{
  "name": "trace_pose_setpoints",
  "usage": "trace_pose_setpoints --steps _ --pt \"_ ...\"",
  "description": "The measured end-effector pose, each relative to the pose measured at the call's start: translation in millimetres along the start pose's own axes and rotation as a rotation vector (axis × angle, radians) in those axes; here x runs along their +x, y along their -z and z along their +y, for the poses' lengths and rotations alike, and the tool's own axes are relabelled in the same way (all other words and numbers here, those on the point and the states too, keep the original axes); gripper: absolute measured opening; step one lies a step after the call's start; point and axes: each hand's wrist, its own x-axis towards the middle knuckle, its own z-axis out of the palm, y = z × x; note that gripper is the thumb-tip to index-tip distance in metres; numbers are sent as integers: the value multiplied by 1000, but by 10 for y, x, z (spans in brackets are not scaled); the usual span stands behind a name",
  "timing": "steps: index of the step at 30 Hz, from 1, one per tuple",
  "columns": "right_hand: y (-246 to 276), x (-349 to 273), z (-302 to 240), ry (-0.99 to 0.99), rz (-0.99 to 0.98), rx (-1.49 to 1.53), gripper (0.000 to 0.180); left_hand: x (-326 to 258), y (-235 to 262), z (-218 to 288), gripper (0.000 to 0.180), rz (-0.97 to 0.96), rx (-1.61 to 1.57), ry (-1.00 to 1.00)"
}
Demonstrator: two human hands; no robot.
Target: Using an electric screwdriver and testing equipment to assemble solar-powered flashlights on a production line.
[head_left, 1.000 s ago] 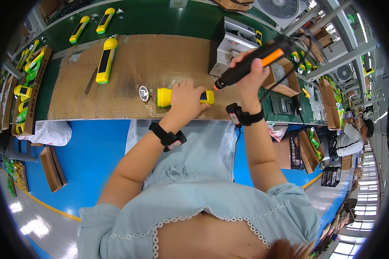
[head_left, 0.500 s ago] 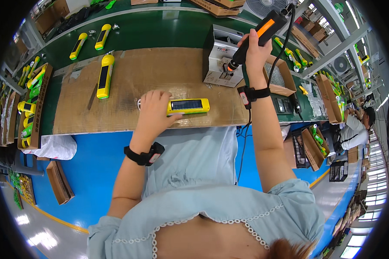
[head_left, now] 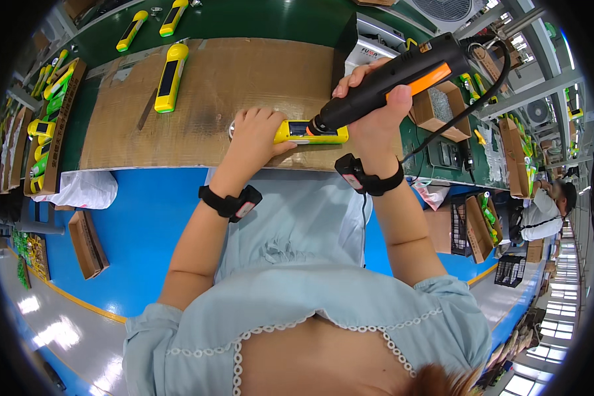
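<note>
Right hand (head_left: 376, 109) wrapped tight around the black-and-orange electric screwdriver (head_left: 393, 82), tip pressed down onto the right part of the yellow device (head_left: 310, 132). Left hand (head_left: 257, 135) laid flat over the left end of that same device, fingers curled at the far edge, pinning it against the cardboard sheet (head_left: 224, 92). Device lying flat between the two hands, long axis running left to right, near the front edge of the cardboard. Black cable (head_left: 455, 119) trailing from the rear of the screwdriver toward the right and down. Black wristbands on both forearms.

Farther left on the cardboard, another yellow device (head_left: 170, 78) lying lengthwise, well apart from the hands. Two more yellow units (head_left: 152, 20) on the green bench top at the far edge. On the far left, a tray of yellow and green parts (head_left: 49, 112). To the right, an open cardboard box (head_left: 439, 105) just beside the screwdriver. Below the bench, blue floor with a flat cardboard box (head_left: 88, 243) at the left. Another person (head_left: 541, 211) seated far off at the right.
</note>
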Motion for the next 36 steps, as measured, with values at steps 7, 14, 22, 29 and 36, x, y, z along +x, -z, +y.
trace_pose_setpoints --steps 7,14,22,29,36 --pt "-193 -80 151 77 -43 -37 46 -45 -37 35 45 51 -62 46" --pt "-242 -78 160 98 -48 -97 37 -48 17 75 43 44 -95 92" --pt "-276 -135 228 58 -8 -123 35 -68 -9 58 43 85 -65 72" --pt "-258 -177 335 58 -91 -163 33 -61 -49 58 48 62 -84 63" --pt "-222 -99 401 7 -135 -113 29 -19 -24 63 49 54 -17 70"
